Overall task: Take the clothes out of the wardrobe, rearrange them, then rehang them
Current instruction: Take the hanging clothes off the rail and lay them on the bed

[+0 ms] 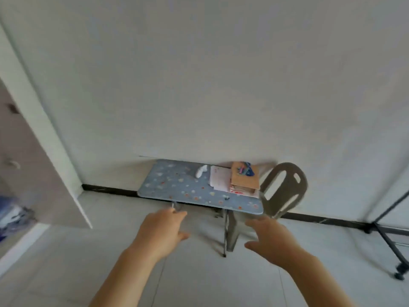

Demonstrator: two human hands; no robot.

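Against the wall (221, 74), floral table (177, 187)

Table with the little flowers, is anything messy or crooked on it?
A little. On the table, the pile at its right end is untidy: a brown box sits on papers that poke out unevenly. A small white thing lies loose nearby. Nothing looks spilled or broken, though the picture is blurry.

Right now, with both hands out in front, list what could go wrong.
1. The stack of papers sits at the right end of the small table. A knock from the right hand, which reaches that way, could tip it off.
2. The wheeled rack base juts across the floor at right, a likely trip.
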